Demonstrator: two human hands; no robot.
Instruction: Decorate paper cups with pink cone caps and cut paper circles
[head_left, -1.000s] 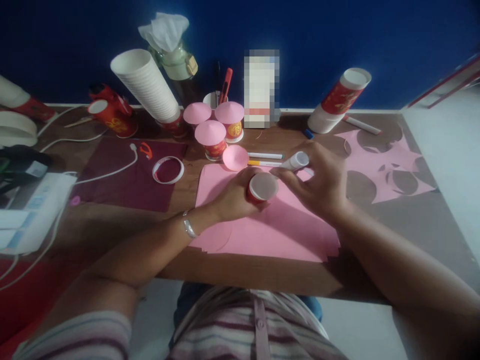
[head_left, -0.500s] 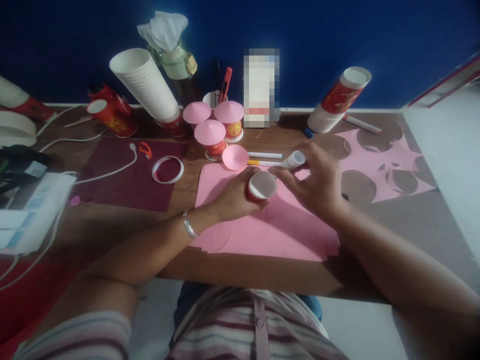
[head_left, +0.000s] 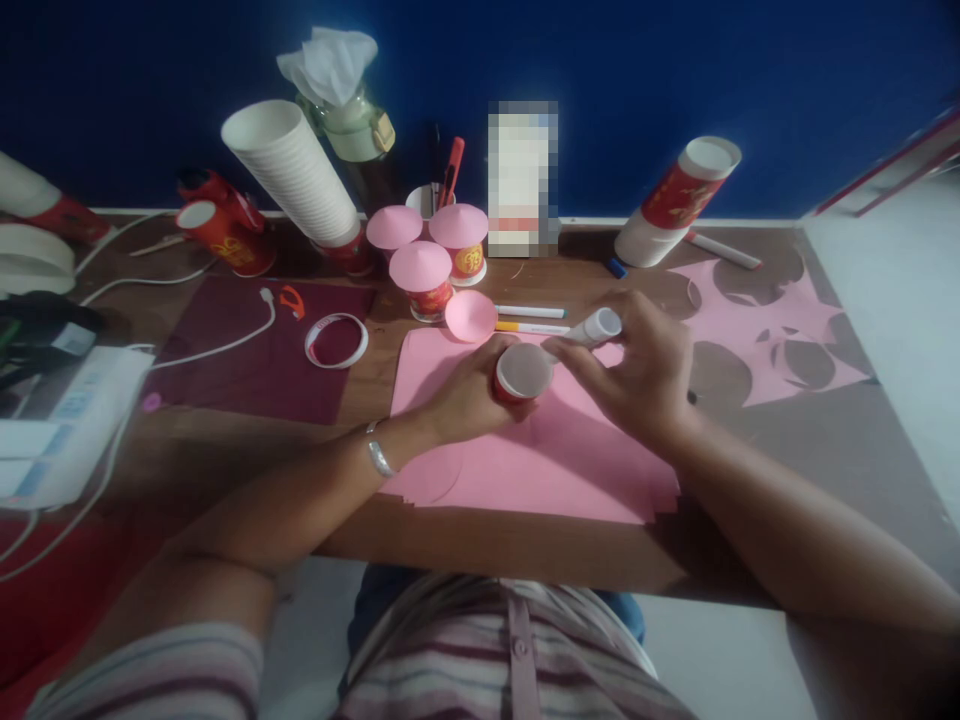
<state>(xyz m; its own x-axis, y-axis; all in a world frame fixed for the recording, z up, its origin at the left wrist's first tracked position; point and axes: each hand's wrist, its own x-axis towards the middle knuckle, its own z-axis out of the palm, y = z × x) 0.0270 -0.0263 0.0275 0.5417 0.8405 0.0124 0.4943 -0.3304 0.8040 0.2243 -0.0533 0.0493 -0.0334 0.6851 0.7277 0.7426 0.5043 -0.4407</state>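
My left hand [head_left: 474,394] is wrapped round a red paper cup [head_left: 523,372], whose pale flat end faces up over the pink paper sheets [head_left: 525,460]. In my right hand [head_left: 641,370] is a white tube [head_left: 596,327], tilted, its narrow lower end close to the cup's rim on the right side. Whether tube and cup touch I cannot tell. A loose pink paper cone [head_left: 470,316] lies just behind my left hand. Behind it, three small red cups wear pink cone tops [head_left: 420,267].
Two markers [head_left: 532,312] lie behind the pink sheets. A tall cup stack [head_left: 296,170] leans at the back left, near a tape roll [head_left: 336,341] and white cable. At right are a red-and-white cup stack [head_left: 679,200] and cut pink paper scraps [head_left: 765,340].
My right hand has shifted slightly right with the white tube, which now leans lower. My left hand and the cup have barely moved.
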